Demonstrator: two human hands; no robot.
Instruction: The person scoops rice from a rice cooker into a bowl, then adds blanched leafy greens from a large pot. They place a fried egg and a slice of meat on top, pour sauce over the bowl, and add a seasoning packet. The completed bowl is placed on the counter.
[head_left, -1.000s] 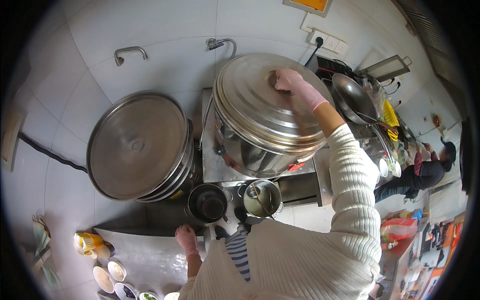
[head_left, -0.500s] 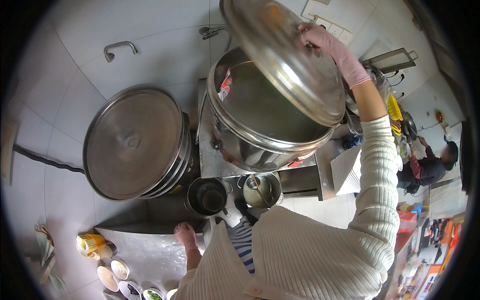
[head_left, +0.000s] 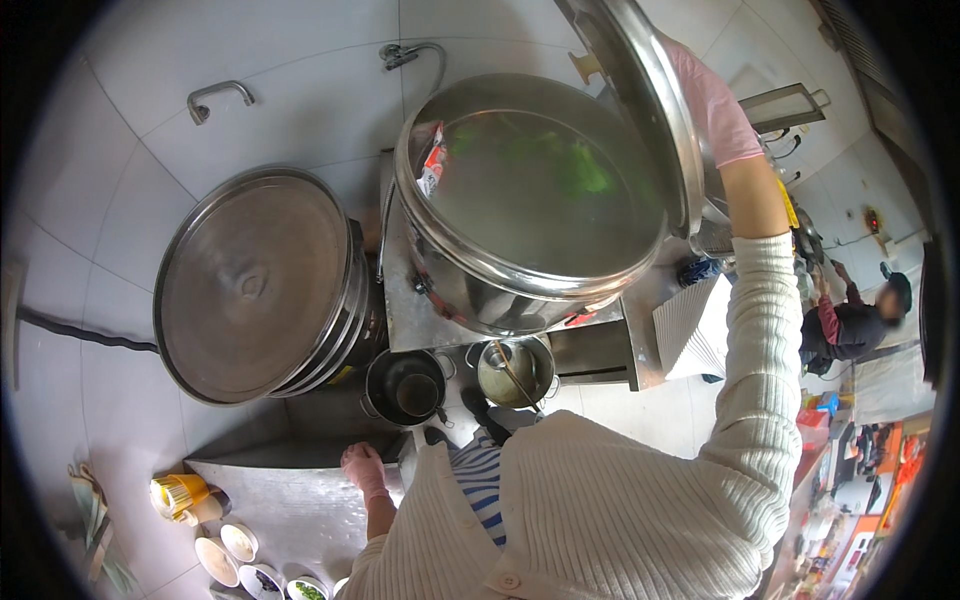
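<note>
My right hand (head_left: 712, 105), in a pink glove, holds the steel lid (head_left: 668, 120) from its outer side. Its fingers are mostly hidden behind the lid, which is tipped nearly upright over the right rim of the large steel pot (head_left: 432, 225). Cloudy liquid fills the pot, with blurred bright green pieces (head_left: 585, 172) in it. A red and white packet (head_left: 432, 165) shows at the pot's left inner wall. My left hand (head_left: 362, 468), also gloved in pink, rests with curled fingers on the edge of the steel counter (head_left: 290, 500).
Another big covered pot (head_left: 255, 290) stands at left. Below are a dark pot (head_left: 380, 385) and a smaller pot (head_left: 545, 375) with a ladle (head_left: 515, 370). Bowls (head_left: 240, 542) and a yellow container (head_left: 182, 493) sit lower left. A person (head_left: 855, 325) works at far right.
My right hand has swung the lid rightward and tipped it steeper, uncovering the pot's inside. The green pieces now show. My left hand stays at the counter edge.
</note>
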